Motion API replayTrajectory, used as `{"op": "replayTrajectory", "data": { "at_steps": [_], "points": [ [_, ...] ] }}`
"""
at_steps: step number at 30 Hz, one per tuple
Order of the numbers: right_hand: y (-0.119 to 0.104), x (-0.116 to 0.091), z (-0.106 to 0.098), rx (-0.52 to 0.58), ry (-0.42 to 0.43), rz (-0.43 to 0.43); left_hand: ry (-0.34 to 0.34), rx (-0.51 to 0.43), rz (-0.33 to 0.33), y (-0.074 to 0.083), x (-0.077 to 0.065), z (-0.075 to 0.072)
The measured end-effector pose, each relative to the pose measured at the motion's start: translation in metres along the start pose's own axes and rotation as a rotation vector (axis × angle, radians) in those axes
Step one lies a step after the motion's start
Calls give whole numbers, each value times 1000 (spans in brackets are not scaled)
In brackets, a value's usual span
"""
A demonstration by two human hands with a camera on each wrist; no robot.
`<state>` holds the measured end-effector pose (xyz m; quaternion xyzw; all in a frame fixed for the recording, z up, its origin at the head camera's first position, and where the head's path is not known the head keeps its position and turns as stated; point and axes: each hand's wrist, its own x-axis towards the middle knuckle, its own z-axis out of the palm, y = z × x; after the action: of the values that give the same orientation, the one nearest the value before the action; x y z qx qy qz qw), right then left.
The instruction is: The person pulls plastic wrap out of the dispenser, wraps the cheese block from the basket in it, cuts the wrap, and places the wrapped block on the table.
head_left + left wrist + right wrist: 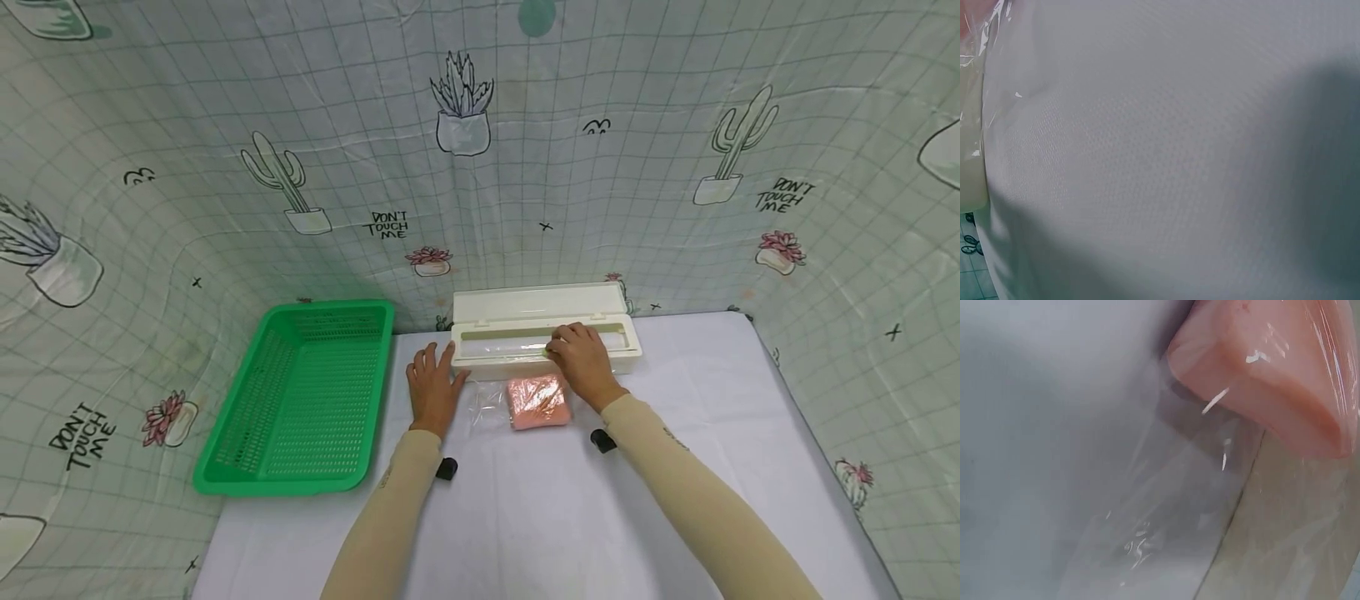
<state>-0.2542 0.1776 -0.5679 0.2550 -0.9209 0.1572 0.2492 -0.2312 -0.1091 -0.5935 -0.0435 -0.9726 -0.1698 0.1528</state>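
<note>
A long white cling film dispenser [480,363] lies across the back of the table with its lid [536,304] raised. Clear film [489,404] comes out of its front and spreads toward the person. On the table just before it sits a soft-looking pink block [538,402] under the film; the right wrist view shows the block [1260,375] close up, film creased over it. My right hand [581,360] pinches a small green slider [547,352] on the dispenser's front edge, right of centre. My left hand [435,387] rests against the left end, fingers spread, thumb near the front corner.
A green plastic basket [360,417] with slotted sides stands to the left of my left hand. White cloth [517,517] covers the table. Behind and at both sides hangs a patterned curtain [525,192]. A black wrist camera [446,468] shows beside my left sleeve.
</note>
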Motion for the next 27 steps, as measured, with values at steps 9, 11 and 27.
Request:
{"op": "replayTrajectory", "data": {
  "at_steps": [9, 11, 27],
  "points": [
    [39, -29, -21, 16, 19, 81, -16, -29, -11, 2, 0, -1],
    [45, -33, -25, 2, 29, 78, -18, -28, -9, 2, 0, 0],
    [62, -38, -30, -41, 58, 40, 24, -2, 14, 0, 0, 0]
  ]
}}
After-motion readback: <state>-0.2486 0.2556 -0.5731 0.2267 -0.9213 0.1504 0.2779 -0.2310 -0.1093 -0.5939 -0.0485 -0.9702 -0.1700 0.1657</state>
